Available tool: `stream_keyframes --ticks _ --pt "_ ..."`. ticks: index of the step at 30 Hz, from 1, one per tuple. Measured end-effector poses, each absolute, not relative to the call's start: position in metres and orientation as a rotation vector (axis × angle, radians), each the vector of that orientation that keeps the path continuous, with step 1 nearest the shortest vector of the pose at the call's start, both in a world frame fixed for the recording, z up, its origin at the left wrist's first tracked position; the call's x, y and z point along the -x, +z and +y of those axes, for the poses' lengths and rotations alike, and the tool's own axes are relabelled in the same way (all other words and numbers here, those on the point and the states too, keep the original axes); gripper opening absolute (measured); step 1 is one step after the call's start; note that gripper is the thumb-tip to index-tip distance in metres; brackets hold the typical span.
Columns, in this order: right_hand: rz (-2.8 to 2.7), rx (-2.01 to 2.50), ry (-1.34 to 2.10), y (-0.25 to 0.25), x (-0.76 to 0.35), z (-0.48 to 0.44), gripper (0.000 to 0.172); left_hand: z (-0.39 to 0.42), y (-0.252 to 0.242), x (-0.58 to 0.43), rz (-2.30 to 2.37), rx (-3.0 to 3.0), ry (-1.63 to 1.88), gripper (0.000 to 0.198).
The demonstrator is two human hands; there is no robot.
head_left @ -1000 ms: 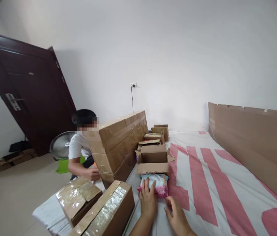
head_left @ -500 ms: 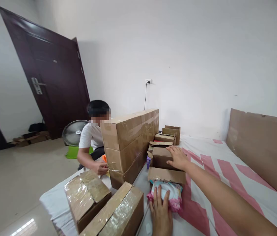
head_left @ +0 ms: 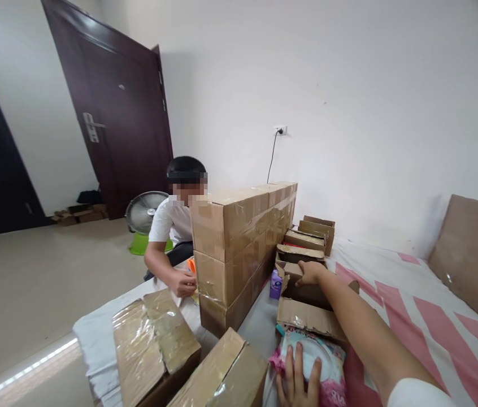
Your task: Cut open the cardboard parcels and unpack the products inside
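Observation:
My left hand (head_left: 300, 377) lies with its fingers spread on a pink, white and light-blue soft packet (head_left: 327, 362), which looks like wet wipes. Just beyond the packet stands an open cardboard box (head_left: 309, 314) with its near flap raised. My right hand (head_left: 312, 273) reaches over this box and grips its far edge, fingers over the top and thumb on the inner side. The box's inside is dark, and my forearm covers part of it. A small purple pack (head_left: 276, 284) stands beside the box's left side.
More open boxes (head_left: 305, 238) stand in a row behind. A wall of taped cartons (head_left: 243, 237) divides the bed. Two closed cartons, one at left (head_left: 154, 339) and one nearer (head_left: 226, 376), lie in front. Across the wall sits another person (head_left: 173, 226), a hand near something orange.
My right hand has gone from lying spread over the box to gripping its far edge. My left hand stays on the packet. The view has shifted left.

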State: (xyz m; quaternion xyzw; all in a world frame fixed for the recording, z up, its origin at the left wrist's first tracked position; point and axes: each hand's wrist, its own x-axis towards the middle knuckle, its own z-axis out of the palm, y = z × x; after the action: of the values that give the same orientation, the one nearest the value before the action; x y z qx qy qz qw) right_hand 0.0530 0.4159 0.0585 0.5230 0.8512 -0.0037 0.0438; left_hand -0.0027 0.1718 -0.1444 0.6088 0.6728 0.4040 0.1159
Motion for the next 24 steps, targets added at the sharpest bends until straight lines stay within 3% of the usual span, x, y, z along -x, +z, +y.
stream_keyframes --ticks 5,10,19,21,24 --pt "2.522 -1.727 0.033 0.063 -0.060 0.413 0.035 0.169 -0.147 0.003 2.004 -1.861 1.134 0.055" --pt "2.503 -1.957 0.164 0.059 -0.054 0.401 0.041 0.170 -0.147 0.006 2.055 -1.996 1.234 0.083" --pt "2.813 -2.063 0.126 0.088 -0.097 0.323 0.047 0.167 -0.120 0.008 2.149 -2.013 1.185 0.086" --pt "2.918 -2.026 0.125 0.072 -0.121 0.272 0.043 0.164 -0.116 0.011 2.108 -2.020 1.153 0.086" --pt "3.041 -1.879 0.025 0.006 -0.156 0.183 0.039 0.164 -0.108 0.014 2.118 -2.050 1.052 0.085"
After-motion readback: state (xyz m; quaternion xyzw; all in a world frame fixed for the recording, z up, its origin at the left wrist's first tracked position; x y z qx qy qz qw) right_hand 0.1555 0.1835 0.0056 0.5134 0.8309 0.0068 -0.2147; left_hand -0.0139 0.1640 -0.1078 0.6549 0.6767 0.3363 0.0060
